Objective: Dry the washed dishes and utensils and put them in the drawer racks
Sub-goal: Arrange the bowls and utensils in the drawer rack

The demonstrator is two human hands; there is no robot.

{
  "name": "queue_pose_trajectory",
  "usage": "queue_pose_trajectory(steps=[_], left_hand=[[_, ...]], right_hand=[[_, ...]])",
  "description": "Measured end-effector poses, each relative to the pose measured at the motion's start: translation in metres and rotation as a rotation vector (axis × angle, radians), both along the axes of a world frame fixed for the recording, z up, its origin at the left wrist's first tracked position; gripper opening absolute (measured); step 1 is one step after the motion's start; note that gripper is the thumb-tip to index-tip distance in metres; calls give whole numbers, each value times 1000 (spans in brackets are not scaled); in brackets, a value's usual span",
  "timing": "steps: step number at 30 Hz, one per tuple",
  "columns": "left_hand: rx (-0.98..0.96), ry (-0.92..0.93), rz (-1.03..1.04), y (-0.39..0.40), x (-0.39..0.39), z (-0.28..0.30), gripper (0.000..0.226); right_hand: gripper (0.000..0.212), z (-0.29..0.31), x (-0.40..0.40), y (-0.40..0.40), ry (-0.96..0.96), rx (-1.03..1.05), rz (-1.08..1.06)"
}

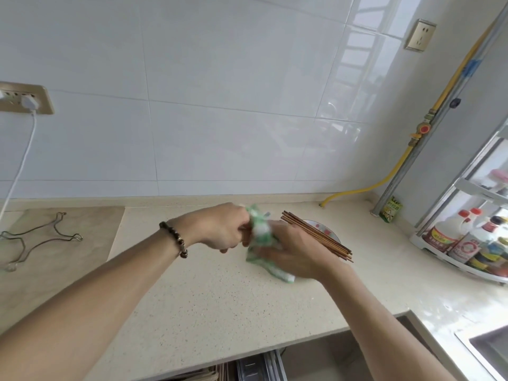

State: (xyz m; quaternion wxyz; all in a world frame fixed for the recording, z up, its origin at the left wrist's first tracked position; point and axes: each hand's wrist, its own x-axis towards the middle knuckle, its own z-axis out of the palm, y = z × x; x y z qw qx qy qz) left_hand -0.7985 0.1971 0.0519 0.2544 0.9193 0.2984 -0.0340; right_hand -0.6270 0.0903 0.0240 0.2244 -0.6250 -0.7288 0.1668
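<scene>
Over the beige counter, my left hand grips the upper end of a green-and-white cloth. My right hand holds the lower part of the cloth, which hangs down to the counter. A bundle of several brown chopsticks lies across a white patterned bowl right behind my right hand; whether the hand also touches them is unclear. At the bottom edge an open drawer with a metal rack shows under the counter.
A wire trivet lies on a beige mat at the left. A white cable hangs from a wall socket. A corner shelf with several bottles stands at right. A yellow hose runs down the corner. A sink edge is at bottom right.
</scene>
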Motion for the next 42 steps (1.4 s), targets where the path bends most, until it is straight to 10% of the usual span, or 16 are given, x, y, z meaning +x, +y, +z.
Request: queue_pose_trajectory(steps=[3,8,16,23,29,37,42], left_hand=[[146,34,-52,-12,6,5,33],[3,-139,8,-24,-1,5,29],[-172,-175,97,-64,-3,-3,29],[110,103,20,-107,7,-11,41],[315,210,-65,-137,4,-12,46],[-71,-301,309,-147,-18,-35,48],[-26,-440,612,-175,4,-58,54]], right_hand=[[13,1,3,-2,-204,-2,33],[39,0,20,-24,100,101,-40],[16,-11,42,-67,360,1,-72],[7,-13,36,-96,140,2,-40],[45,-19,25,-105,-351,146,45],[19,-26,10,-106,644,152,-168],[9,-44,-73,-88,1537,161,-723]])
